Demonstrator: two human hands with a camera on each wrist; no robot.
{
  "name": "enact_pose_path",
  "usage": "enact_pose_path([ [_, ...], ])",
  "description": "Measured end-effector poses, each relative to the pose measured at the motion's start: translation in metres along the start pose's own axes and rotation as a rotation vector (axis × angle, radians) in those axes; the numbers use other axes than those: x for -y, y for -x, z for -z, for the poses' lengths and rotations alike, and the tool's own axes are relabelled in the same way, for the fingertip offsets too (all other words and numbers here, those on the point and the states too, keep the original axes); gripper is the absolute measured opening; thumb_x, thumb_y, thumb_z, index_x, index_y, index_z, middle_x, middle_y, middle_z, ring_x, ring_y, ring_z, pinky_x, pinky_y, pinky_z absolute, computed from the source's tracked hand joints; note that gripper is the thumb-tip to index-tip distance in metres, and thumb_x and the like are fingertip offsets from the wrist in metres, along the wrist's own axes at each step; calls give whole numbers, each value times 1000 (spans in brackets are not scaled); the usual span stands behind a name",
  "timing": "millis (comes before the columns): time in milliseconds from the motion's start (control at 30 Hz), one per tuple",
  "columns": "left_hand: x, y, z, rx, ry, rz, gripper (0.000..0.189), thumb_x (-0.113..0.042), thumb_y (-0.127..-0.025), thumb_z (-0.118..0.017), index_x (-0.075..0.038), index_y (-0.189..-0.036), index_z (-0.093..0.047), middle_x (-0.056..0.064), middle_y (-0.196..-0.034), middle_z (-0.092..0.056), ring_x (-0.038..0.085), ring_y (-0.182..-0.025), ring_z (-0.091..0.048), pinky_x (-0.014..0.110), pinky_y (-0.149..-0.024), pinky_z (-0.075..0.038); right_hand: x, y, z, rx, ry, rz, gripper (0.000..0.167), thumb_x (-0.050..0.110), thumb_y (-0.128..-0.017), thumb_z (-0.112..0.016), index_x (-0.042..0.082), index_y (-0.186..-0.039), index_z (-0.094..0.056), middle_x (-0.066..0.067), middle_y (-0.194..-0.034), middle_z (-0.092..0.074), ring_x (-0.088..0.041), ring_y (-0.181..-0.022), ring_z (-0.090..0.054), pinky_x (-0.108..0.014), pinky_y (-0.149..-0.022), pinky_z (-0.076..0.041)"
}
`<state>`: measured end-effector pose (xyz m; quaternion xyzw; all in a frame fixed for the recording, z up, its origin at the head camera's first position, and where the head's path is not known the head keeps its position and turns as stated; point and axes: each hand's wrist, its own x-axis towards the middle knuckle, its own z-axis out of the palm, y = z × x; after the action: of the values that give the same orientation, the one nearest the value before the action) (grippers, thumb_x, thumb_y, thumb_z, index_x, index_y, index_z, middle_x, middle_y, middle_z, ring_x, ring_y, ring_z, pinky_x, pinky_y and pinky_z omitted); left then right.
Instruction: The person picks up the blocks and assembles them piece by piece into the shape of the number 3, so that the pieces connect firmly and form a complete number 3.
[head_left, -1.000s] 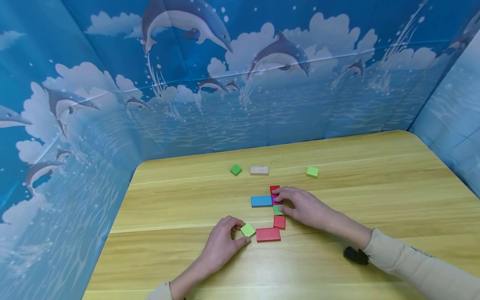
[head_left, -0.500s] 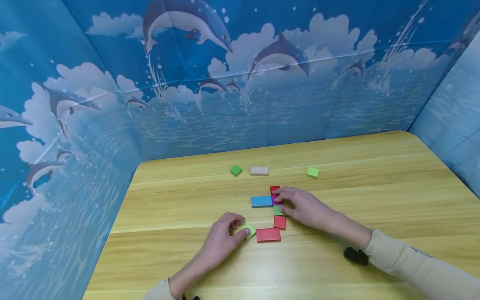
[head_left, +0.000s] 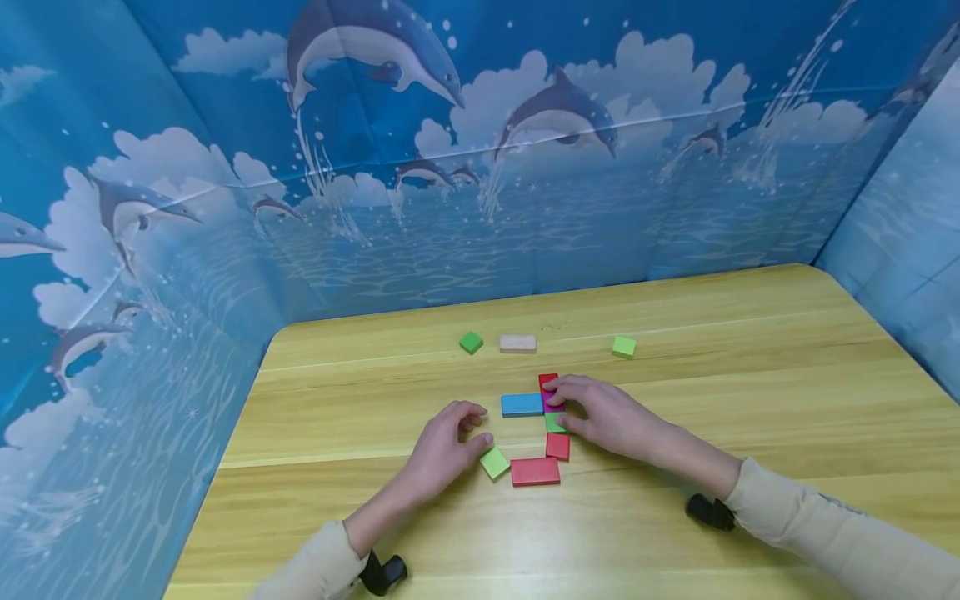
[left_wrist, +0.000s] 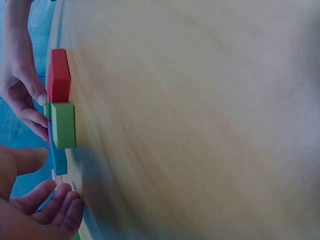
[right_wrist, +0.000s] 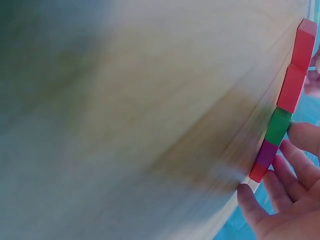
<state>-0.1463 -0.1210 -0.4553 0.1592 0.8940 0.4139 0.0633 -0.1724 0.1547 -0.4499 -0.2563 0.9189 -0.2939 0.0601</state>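
Observation:
My left hand (head_left: 446, 446) hovers left of the blocks, thumb and fingers apart, holding nothing. Just below its thumb lies a light green block (head_left: 495, 463), set at an angle with a corner close to a red rectangular block (head_left: 536, 472). My right hand (head_left: 611, 417) rests its fingertips on a short column of blocks. Its thumb touches a green block (right_wrist: 278, 126), while its fingers lie at a purple block (right_wrist: 266, 152) and a small red block (right_wrist: 258, 172). A red square block (head_left: 558, 446) sits below the green one. A blue block (head_left: 522, 405) extends left from the purple one.
Farther back on the wooden table (head_left: 360, 383) lie a dark green block (head_left: 471, 342), a pale greyish block (head_left: 517, 343) and another light green block (head_left: 624, 347). A dolphin-print backdrop (head_left: 465, 225) stands behind the table. Black wrist devices (head_left: 384, 575) show at both cuffs.
My left hand has let go of the light green block and moved slightly up and away, leaving it beside the red rectangular block. My right hand has stayed in place.

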Motion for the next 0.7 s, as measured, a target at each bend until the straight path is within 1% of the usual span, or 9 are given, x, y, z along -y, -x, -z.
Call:
enact_pose_path([
  [133,1,-12,0,20,2,11,37,-15,-90,-72,-4,-123,-60,4,-107,-60,19,-95,-55,35,-85,-48,0,1,0,-4,0,-1,27,20,-91,-73,14,-117,-69,0,-135,-57,-27,-126,-51,-47,-102,-43],
  [300,-1,-25,1,40,-39,-4,39,-18,-91,-73,-6,-126,-60,4,-111,-60,20,-99,-56,37,-88,-48,-1,1,-1,-2,-3,4,27,20,-91,-72,15,-117,-69,1,-135,-56,-25,-126,-51,-46,-102,-43],
  [400,-1,-31,1,43,-53,-11,41,-20,-90,-74,-7,-126,-61,4,-116,-61,20,-103,-56,38,-90,-48,-1,1,-1,-4,-8,7,27,20,-91,-72,15,-117,-69,1,-135,-56,-25,-126,-51,-46,-102,-43],
  [567,0,-38,-5,55,-17,-17,45,-21,-90,-74,-7,-130,-59,2,-123,-61,18,-108,-55,36,-93,-47,0,0,-1,-7,-7,1,27,21,-91,-72,15,-117,-69,1,-135,-56,-26,-127,-51,-47,-102,-42],
  [700,1,-41,-11,70,17,-21,46,-20,-90,-74,-8,-132,-58,1,-122,-61,17,-108,-54,34,-93,-47,-1,1,-1,-4,-9,7,25,20,-92,-71,14,-116,-69,0,-136,-56,-26,-128,-50,-48,-104,-41],
])
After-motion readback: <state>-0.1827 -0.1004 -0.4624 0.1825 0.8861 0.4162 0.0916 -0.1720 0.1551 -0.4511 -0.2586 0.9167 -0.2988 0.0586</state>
